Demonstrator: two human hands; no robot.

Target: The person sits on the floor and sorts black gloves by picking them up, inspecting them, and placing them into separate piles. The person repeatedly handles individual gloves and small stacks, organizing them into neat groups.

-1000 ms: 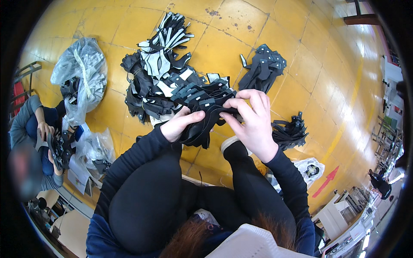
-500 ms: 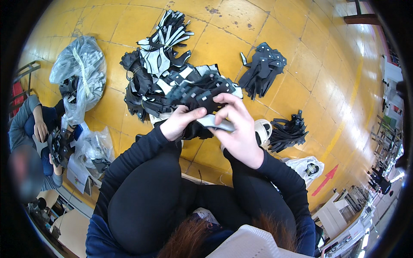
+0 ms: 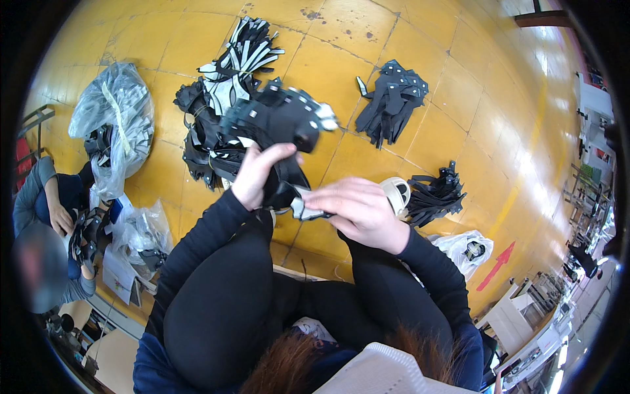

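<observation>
My left hand [image 3: 257, 176] is closed around a thick bundle of black fabric strips [image 3: 279, 121]. Its upper end fans out, with small pale square marks, and is partly smeared by motion. Below and to the right, the fingers of my right hand [image 3: 361, 211] pinch a white-and-grey edged end [image 3: 303, 207] of the dark pieces hanging under my left hand. Whether that end belongs to the same bundle, I cannot tell. Behind the bundle, a heap of black and white strips [image 3: 226, 92] lies on the yellow floor, partly covered by it.
Another fanned bundle [image 3: 394, 102] lies to the far right, and a smaller one [image 3: 436, 197] beside my pale shoe [image 3: 396, 195]. A white plastic bag [image 3: 469, 253] sits at right. A large clear bag [image 3: 115, 125] stands at left, near a seated co-worker [image 3: 39, 197] handling similar black pieces.
The bundle has swung up and to the left in my left hand. My right hand has come down from beside its marked end to the lower pale-edged end.
</observation>
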